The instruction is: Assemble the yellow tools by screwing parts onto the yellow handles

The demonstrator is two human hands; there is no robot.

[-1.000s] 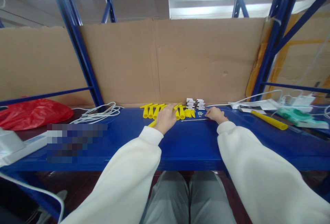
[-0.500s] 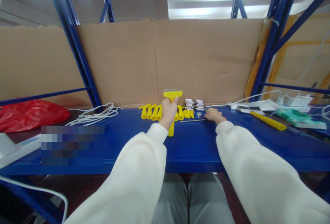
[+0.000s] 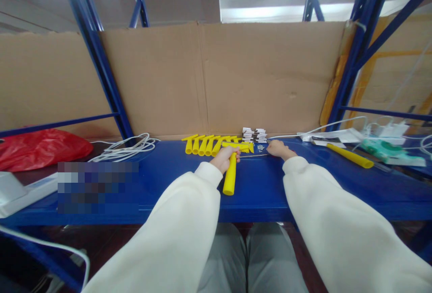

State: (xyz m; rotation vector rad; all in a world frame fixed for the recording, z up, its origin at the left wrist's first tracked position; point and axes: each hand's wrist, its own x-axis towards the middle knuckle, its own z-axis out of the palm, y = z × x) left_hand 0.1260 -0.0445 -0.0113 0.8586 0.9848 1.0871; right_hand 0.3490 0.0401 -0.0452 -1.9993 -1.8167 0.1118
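Observation:
My left hand point(image 3: 227, 158) is closed round the neck of a yellow scraper point(image 3: 230, 178), its thick handle pointing toward me and its wide head lying away from me. To the right, my right hand point(image 3: 277, 148) is closed on a screwdriver, whose thin metal shaft point(image 3: 254, 155) points left along the table; its handle is mostly hidden in the fist. Just left of that hand lies a small heap of screws point(image 3: 260, 147). Behind my left hand, small yellow pieces point(image 3: 250, 148) lie partly covered by the scraper's head. Several more yellow scrapers point(image 3: 201, 145) stand in a row to the left.
Small white-and-dark stacks point(image 3: 254, 135) stand against the cardboard wall point(image 3: 263, 77). A yellow tube point(image 3: 351, 155) and a green-and-white packet point(image 3: 384, 151) lie at right. White cable point(image 3: 130, 147) and a red bag point(image 3: 47, 149) lie at left on the blue table point(image 3: 182, 189).
The scraper in my left hand has come down and toward me, its head dropping from above the row to table level. My right hand has barely moved.

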